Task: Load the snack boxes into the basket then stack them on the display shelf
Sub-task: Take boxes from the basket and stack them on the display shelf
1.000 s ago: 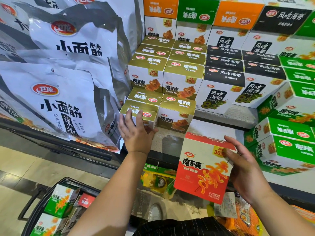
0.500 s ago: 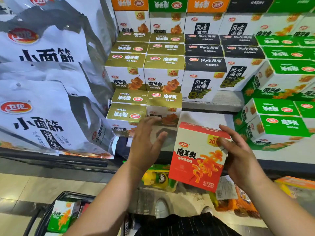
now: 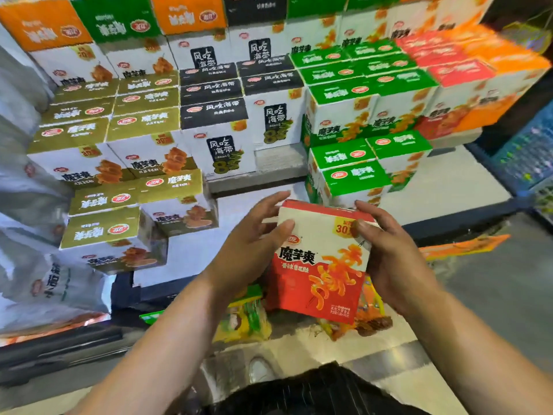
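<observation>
Both the left hand and right hand keep a snug grip on the red snack box, upright just before the display shelf, probably squaring it for stacking.

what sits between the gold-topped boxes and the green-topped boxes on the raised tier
Two columns of black-topped white cardboard snack boxes fill that stretch, seen in the head view.

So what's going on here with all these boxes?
A person is stocking a store display. The left hand and right hand both hold a red snack box upright in front of the display shelf, not yet set down. Gold boxes are stacked to its left and green boxes behind it to the right.
</observation>
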Motion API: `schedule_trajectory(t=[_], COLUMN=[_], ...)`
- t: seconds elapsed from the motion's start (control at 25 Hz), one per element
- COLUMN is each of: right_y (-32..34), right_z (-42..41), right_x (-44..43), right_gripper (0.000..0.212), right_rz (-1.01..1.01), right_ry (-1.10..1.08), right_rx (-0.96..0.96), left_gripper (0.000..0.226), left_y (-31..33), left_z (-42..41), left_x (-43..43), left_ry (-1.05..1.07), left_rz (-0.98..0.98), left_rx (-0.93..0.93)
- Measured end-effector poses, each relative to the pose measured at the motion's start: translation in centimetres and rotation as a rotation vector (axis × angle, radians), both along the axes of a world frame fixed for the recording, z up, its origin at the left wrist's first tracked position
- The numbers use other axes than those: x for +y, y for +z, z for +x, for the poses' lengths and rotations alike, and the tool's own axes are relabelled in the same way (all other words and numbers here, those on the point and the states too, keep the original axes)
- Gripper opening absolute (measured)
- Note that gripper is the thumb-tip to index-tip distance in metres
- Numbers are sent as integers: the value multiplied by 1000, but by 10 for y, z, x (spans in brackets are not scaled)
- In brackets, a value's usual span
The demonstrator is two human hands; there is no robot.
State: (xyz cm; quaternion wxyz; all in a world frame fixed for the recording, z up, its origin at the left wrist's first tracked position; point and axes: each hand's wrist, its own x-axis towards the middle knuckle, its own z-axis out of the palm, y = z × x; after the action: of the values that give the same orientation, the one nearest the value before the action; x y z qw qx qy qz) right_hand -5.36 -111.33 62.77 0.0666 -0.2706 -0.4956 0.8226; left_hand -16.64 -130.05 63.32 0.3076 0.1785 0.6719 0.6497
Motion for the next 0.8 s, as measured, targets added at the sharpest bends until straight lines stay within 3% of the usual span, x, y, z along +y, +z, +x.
schedule_trajectory(t=[0.4, 0.64, 0.72, 0.8], right_y=[28, 44, 44, 41], right_z=[102, 113, 107, 96], right_x=[179, 259, 278, 293], right_gripper=[62, 70, 67, 50], right_rz=[73, 260, 308, 331], right_ry=[-59, -35, -13, 17], right_rx=[55, 55, 65, 84], left_gripper=[28, 27, 28, 31], left_y=[32, 44, 46, 47], left_z=[106, 120, 116, 111], left_x=[183, 255, 272, 289], left_ry=[-4, 55, 61, 68], left_rz=[-9, -31, -36, -27], left_rx=[173, 247, 257, 268])
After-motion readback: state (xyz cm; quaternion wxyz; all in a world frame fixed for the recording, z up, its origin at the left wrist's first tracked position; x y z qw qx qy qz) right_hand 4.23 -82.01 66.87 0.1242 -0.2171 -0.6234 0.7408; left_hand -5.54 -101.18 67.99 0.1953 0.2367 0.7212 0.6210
